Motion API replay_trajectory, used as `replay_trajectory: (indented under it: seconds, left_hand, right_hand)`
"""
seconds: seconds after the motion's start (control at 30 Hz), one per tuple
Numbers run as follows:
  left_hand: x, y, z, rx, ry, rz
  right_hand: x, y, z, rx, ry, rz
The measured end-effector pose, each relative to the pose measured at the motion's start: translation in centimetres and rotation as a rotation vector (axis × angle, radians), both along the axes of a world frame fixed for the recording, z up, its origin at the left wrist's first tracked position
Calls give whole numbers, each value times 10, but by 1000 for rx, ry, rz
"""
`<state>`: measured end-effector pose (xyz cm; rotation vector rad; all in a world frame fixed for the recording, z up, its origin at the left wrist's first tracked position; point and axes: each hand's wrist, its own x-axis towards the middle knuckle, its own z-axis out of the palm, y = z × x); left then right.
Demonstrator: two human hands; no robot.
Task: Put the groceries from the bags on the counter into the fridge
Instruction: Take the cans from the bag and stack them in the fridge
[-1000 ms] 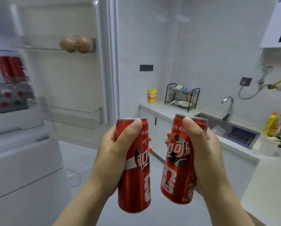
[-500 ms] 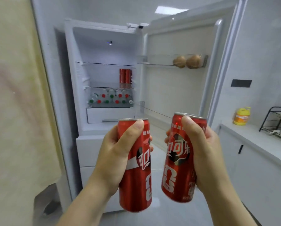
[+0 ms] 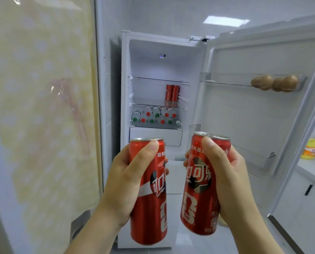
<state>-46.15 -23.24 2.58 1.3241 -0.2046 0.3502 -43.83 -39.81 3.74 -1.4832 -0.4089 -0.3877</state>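
Standing open beyond both grips, the fridge shows its door swung out past the right grip. A yellow patterned curtain hangs well outside the left grip. The left hand is clamped around a red cola can, thumb pressed near its rim; the right hand is clamped likewise on a second red can, tilted slightly. Above and behind the grips, two more cans stand on a fridge shelf, bottles lie below them, and brown round items sit in the door rack.
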Motion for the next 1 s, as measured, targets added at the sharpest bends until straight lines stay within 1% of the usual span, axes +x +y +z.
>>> replay_trajectory:
  seconds: [0.2,0.33,0.53,0.63,0.83,1.0]
  left_hand:
    - [34,22,-4,-13,-5,16]
    - [65,28,-4,-12,-9,58]
    - [129,20,9,37,-49,103]
    - [162,11,14,52,-40,122]
    - [222,1,10,28,-19,159]
    - [270,10,10,46,-10,177]
  right_hand:
    - [38,27,-2,-36,27,-2]
    - [73,33,-1,-20,9,37]
    - [139,25,9,27,-38,85]
    - [176,16,13,53,-44,92]
    - [241,5,12,42,-34,110]
    - [289,13,10,31,-25,112]
